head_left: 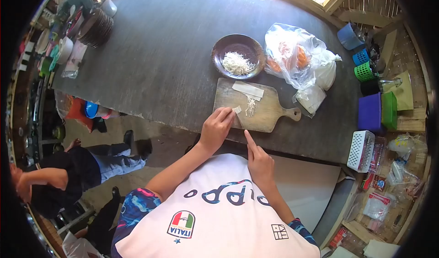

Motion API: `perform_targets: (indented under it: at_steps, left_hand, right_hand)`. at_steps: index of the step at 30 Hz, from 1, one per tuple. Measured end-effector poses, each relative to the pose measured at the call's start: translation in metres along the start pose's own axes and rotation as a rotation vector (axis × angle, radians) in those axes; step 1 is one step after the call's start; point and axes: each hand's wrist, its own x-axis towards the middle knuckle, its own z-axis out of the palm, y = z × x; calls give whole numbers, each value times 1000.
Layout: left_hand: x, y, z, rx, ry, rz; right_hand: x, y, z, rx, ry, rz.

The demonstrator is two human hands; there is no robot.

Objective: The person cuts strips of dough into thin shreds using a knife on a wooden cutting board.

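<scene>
My left hand (216,129) pinches a small stack of white food slices (237,110) at the left part of a wooden cutting board (270,119). My right hand (261,165) is closed around a knife, its index finger stretched along the top; the handle is hidden in the hand. The thin knife blade (241,122) points at the white slices by my left fingertips. On the board lie a flat white slab (247,90) and some thin white strips (250,107). Just beyond it, a brown bowl (218,59) holds a heap of white shreds (237,64).
Clear plastic bags (292,52) with orange pieces stand right of the bowl, beside a small white packet (311,98). Stacked dark bowls (97,28) are at the table's far left. Baskets and a purple bin (369,113) line the right side. Another person (68,180) is at lower left.
</scene>
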Motion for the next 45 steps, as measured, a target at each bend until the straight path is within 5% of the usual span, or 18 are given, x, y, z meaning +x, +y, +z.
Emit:
perform_targets:
  at_steps: [45]
  left_hand:
    - [-3,-4,-11,5,-36,-16]
  right_hand:
    - [3,-5,7,-1,57,-36]
